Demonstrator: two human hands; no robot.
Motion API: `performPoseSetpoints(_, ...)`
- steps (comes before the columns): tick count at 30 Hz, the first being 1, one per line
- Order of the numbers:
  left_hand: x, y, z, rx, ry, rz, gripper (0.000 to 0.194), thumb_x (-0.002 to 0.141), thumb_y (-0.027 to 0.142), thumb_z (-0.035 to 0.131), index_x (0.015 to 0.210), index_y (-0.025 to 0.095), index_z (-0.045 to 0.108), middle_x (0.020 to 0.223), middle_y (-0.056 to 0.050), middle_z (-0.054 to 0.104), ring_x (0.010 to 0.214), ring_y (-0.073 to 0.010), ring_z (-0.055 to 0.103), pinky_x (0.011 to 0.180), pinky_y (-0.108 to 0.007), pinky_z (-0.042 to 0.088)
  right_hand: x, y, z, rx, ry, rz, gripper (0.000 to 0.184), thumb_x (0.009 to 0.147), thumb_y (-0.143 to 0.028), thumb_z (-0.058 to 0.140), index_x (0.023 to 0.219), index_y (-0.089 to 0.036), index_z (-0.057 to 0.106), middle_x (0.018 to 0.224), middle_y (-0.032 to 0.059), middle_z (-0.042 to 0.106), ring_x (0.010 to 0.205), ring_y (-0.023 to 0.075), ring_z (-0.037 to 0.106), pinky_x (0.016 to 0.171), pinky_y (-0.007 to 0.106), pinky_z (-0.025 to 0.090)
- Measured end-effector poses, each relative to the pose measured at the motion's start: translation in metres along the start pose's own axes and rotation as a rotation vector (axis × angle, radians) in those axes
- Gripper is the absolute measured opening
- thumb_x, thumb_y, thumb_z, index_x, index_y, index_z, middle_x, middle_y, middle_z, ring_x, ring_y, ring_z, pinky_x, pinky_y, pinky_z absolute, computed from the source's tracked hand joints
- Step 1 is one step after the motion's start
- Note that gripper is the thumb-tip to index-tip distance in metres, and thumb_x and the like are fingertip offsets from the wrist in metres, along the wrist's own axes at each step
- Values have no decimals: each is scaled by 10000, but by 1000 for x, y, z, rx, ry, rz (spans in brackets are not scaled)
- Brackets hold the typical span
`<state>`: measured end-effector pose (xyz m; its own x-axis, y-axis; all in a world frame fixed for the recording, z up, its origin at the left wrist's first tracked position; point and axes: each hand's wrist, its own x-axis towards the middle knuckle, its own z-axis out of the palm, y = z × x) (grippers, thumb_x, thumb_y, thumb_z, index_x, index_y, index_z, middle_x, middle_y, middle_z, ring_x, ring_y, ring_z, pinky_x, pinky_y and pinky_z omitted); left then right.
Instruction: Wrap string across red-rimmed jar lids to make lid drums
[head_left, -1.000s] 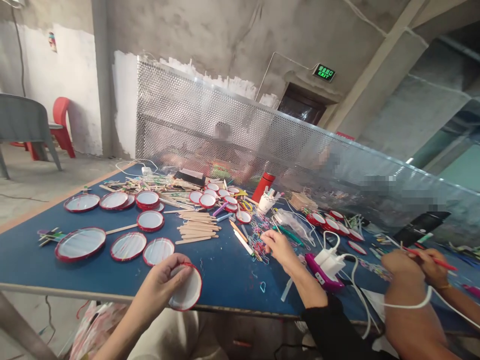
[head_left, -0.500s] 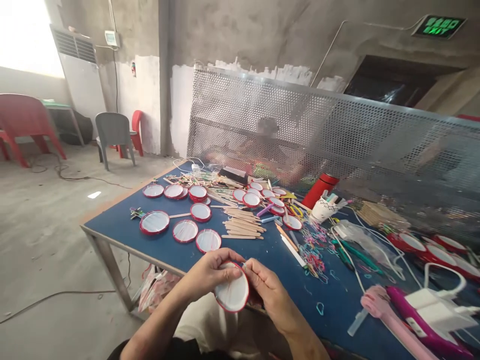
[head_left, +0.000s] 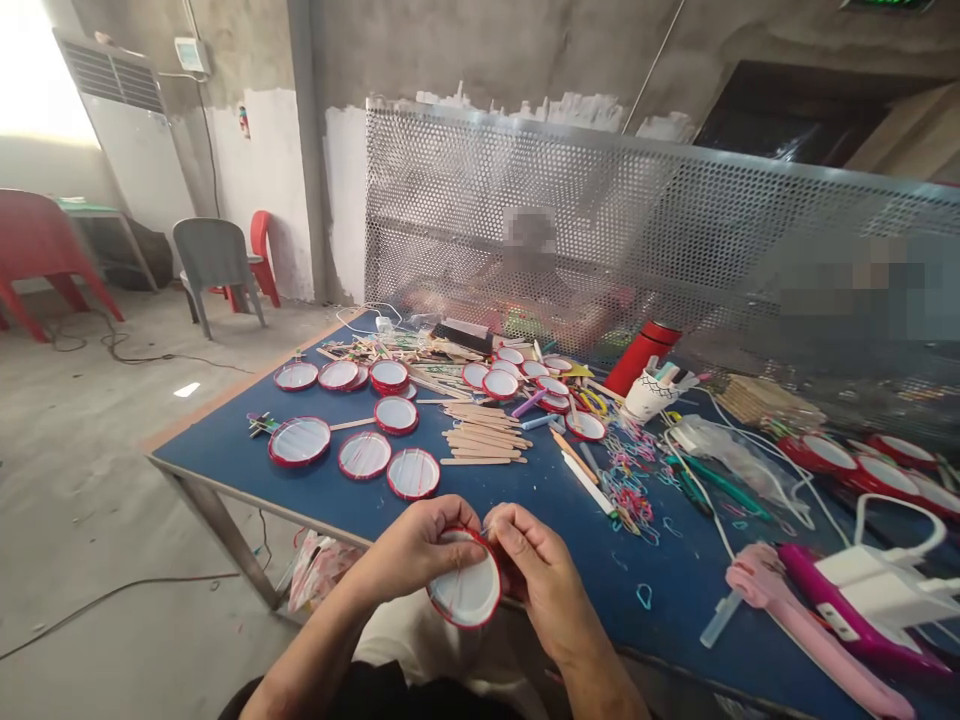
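Partly hidden, a red-rimmed disc [head_left: 466, 590] between left hand [head_left: 415, 548] and right hand [head_left: 541, 580], fingers clenched on it.

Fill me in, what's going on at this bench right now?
A person holds a red-rimmed round disc with thin strands across its white face, gripping it between the left hand and the right hand. Similar discs lie on the blue table ahead, near wooden craft sticks and a tangle of coloured rubber bands.
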<state>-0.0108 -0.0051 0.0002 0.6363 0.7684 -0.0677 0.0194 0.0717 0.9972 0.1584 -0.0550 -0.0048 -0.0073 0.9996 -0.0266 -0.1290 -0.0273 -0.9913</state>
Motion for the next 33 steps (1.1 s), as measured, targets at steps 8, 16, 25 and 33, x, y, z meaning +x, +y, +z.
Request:
performPoseSetpoints(8,1,8,8,99,51,2,189,794,332,681,833,178,577,682,50,522,604,-107,426,549,-212,318,1,-7,-4,262,103,-65,396,793,-504,729,673,-187,524,652,-50,462,444,42,283,419,201,179)
performPoseSetpoints(16,5,-5,14,-64,240,63,305,793,448,695,809,182,546,632,55,512,543,-99,423,512,-211,297,-30,11,-5,-391,174,-403,277,931,-392,590,734,-217,672,667,-7,514,624,132,486,583,228,407)
performPoseSetpoints(25,3,6,19,-5,302,63,260,763,405,677,794,187,539,635,51,500,573,-116,426,523,-218,322,-57,46,21,-198,180,-65,436,871,-620,580,793,-202,677,653,-33,539,385,55,413,410,205,297)
performPoseSetpoints(33,5,4,20,67,310,82,167,790,334,622,793,190,538,654,50,495,603,-120,424,540,-219,326,-59,32,11,-158,193,-22,422,860,-599,608,802,-188,684,467,-27,575,437,116,554,511,202,429)
